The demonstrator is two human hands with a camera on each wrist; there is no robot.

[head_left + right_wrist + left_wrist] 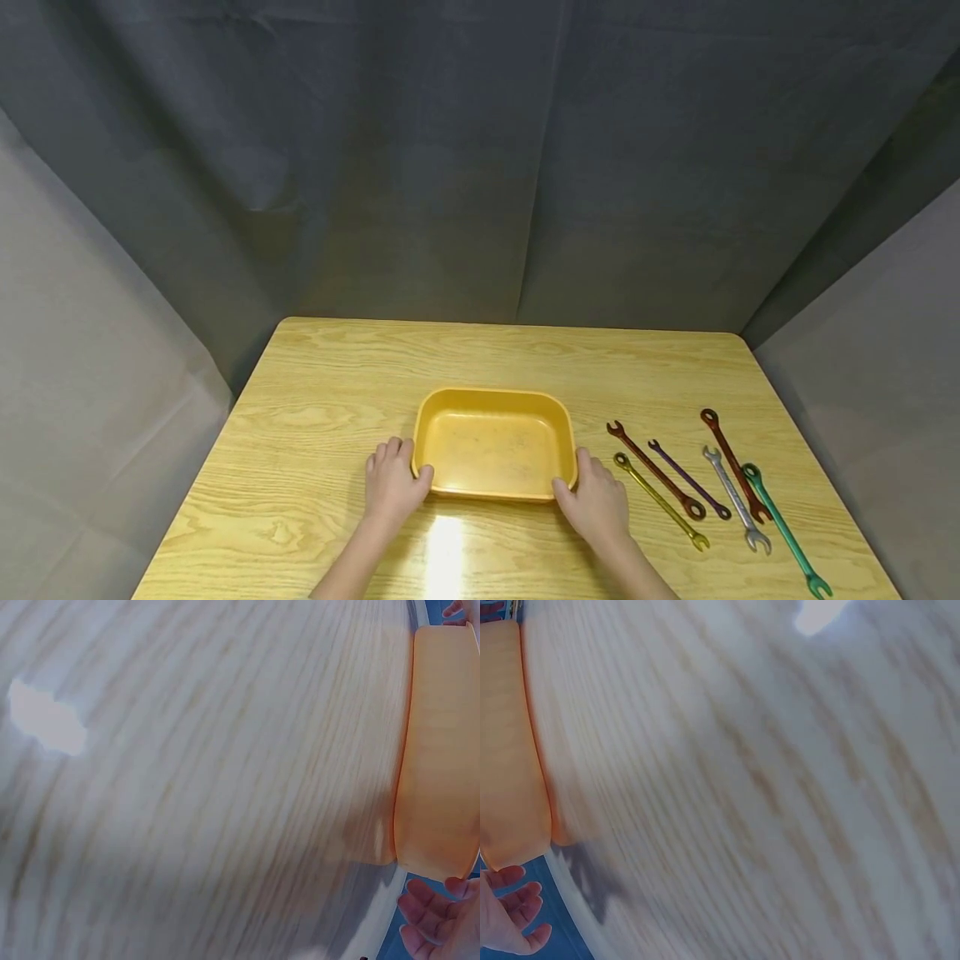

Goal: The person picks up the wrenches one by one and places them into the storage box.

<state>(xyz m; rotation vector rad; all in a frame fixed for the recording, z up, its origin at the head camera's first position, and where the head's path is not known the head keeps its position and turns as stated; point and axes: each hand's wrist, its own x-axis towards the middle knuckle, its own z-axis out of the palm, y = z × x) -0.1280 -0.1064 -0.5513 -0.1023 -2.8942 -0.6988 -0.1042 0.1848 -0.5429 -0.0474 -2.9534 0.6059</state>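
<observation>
Yellow tray (492, 398) sits between left hand (392, 485) and right hand (597, 501).

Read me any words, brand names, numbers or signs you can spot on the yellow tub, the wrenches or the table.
No readable text in any view.
Yellow tub: plain inside and on the rim, no label or mark.
Wrenches: any size stamps on the handles are too small to read.
Table: bare wood grain only, no writing.
Both wrist views are blurred and show only the tub wall, the table and fingers.

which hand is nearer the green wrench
Right. The right hand rests at the tray's near right corner, on the green wrench's side; the left hand is at the tray's far, left side.
</observation>
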